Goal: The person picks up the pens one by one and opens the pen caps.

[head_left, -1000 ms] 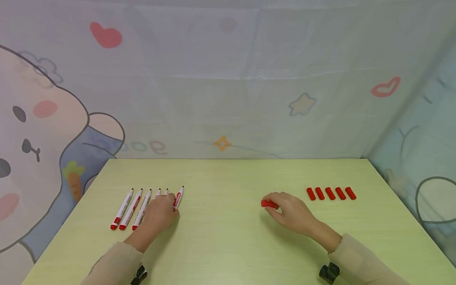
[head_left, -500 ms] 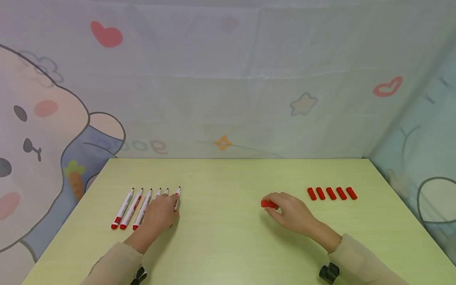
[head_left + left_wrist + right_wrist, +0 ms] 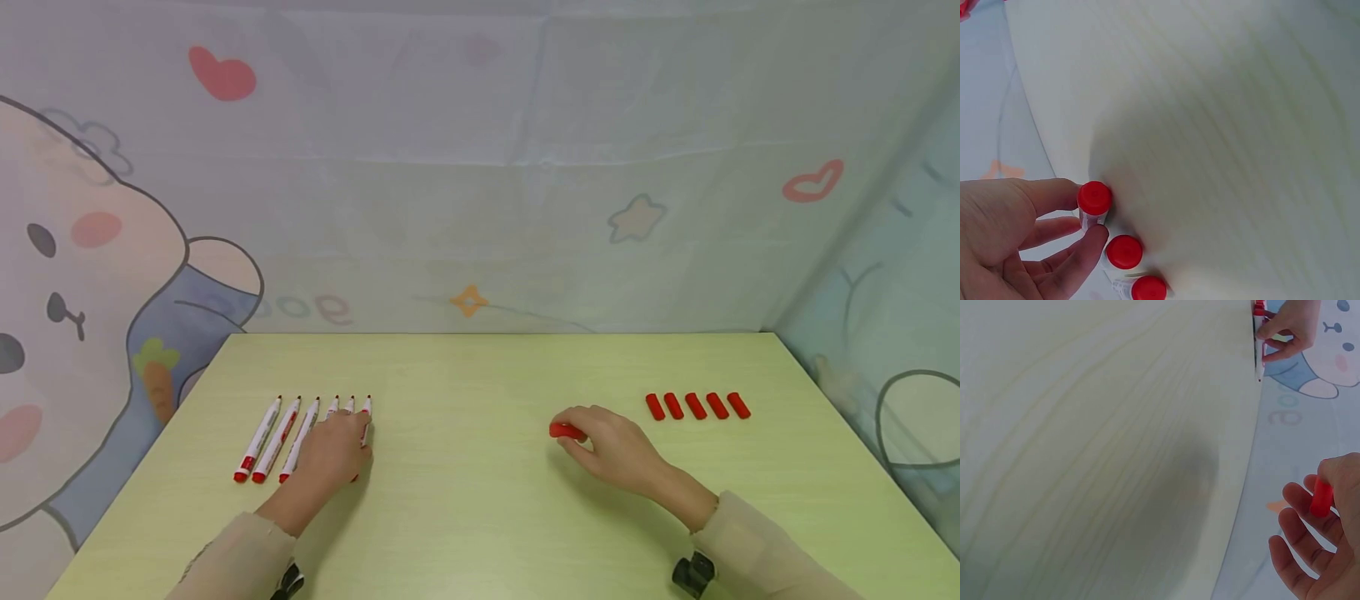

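My left hand (image 3: 333, 450) pinches an uncapped white marker (image 3: 367, 407) at the right end of a row of similar markers (image 3: 257, 439). In the left wrist view that marker's red end (image 3: 1094, 198) sits between thumb and fingers, close beside the neighbouring marker's red end (image 3: 1124, 252). The dark tips point to the table's far edge. Part of the row is hidden under my left hand in the head view. My right hand (image 3: 611, 447) holds a red marker cap (image 3: 567, 431) between thumb and fingers, above the table's right half.
Several red caps (image 3: 696, 407) lie in a slanted row at the right, beyond my right hand. The pale yellow-green table (image 3: 465, 500) ends at a printed cloth backdrop (image 3: 420, 208). A small black device (image 3: 693, 575) is at the right wrist.
My left hand has brought its marker leftward, closer to the rest of the row, and its tilt now matches the neighbours more nearly. My right hand and its cap have stayed put.
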Demonstrator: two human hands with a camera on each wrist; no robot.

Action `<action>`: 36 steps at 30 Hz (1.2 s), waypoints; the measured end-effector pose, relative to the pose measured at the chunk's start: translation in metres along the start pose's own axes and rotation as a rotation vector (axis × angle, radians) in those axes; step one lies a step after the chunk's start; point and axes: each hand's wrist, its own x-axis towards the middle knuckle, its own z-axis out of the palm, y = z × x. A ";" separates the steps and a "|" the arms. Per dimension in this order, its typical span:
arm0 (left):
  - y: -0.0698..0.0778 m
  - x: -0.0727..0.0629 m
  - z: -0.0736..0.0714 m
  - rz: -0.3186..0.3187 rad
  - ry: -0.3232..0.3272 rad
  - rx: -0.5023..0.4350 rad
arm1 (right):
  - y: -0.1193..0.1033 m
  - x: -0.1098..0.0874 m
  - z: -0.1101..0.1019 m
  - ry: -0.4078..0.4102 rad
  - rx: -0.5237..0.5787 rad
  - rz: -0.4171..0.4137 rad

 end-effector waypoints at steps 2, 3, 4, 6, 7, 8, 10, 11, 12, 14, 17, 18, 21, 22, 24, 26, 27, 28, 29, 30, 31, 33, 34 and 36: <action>0.000 -0.001 0.000 0.004 0.005 0.008 | 0.000 0.000 0.000 0.000 -0.001 -0.002; 0.000 -0.001 0.000 0.005 0.006 0.012 | 0.000 0.000 0.001 0.000 -0.001 -0.003; -0.001 -0.001 0.000 0.006 0.008 0.016 | 0.000 0.000 0.001 0.000 -0.002 -0.004; -0.001 -0.001 0.000 0.008 0.011 0.021 | 0.000 0.000 0.001 0.001 -0.003 -0.003; -0.001 -0.001 0.000 0.009 0.011 0.023 | 0.000 0.000 0.001 0.001 -0.003 -0.004; -0.002 -0.001 0.000 0.007 0.011 0.021 | 0.000 0.000 0.001 0.000 -0.004 -0.002; -0.002 -0.001 0.000 0.006 0.013 0.018 | 0.000 0.000 0.001 -0.002 -0.006 0.001; -0.002 0.000 0.000 0.002 0.013 0.014 | 0.000 0.000 0.001 -0.004 -0.005 0.003; -0.002 0.000 0.000 0.000 0.014 0.010 | 0.000 0.000 0.001 -0.006 -0.006 0.005; -0.002 0.000 0.000 -0.010 0.012 -0.003 | 0.001 0.000 0.001 -0.010 -0.006 0.008; -0.002 0.000 -0.001 -0.027 0.004 -0.022 | 0.001 0.000 0.000 -0.013 -0.005 0.010; -0.002 0.000 -0.001 -0.032 -0.002 -0.027 | 0.001 0.000 0.000 -0.014 -0.006 0.011; -0.001 0.001 -0.002 -0.040 -0.013 -0.034 | 0.001 -0.001 0.000 -0.014 -0.008 0.015; -0.001 0.000 -0.002 -0.039 -0.013 -0.034 | 0.001 -0.001 0.000 -0.013 -0.009 0.016; -0.001 0.000 -0.002 -0.032 -0.009 -0.031 | 0.002 -0.001 0.000 -0.013 -0.009 0.020; -0.001 0.001 -0.001 -0.021 0.001 -0.023 | 0.002 -0.001 0.000 -0.013 -0.009 0.023; -0.001 0.001 -0.001 -0.015 0.007 -0.019 | 0.002 -0.001 -0.001 -0.015 -0.010 0.028; -0.001 0.001 -0.001 -0.010 0.011 -0.012 | 0.002 -0.002 -0.001 -0.016 -0.011 0.030; -0.001 0.001 -0.001 -0.008 0.016 -0.009 | 0.003 -0.001 -0.001 -0.017 -0.011 0.033; -0.001 0.001 -0.001 -0.009 0.017 -0.008 | 0.003 -0.002 -0.001 -0.019 -0.011 0.038; -0.001 0.001 -0.002 -0.009 0.018 -0.008 | 0.003 -0.002 -0.002 -0.021 -0.011 0.044; -0.001 0.001 -0.003 -0.014 0.018 -0.014 | 0.004 -0.003 -0.003 -0.015 -0.012 0.053; 0.000 0.001 -0.003 -0.017 0.016 -0.017 | 0.005 -0.003 -0.003 -0.011 -0.011 0.057; 0.000 0.001 -0.005 -0.024 0.013 -0.024 | 0.007 -0.004 -0.005 0.002 -0.015 0.066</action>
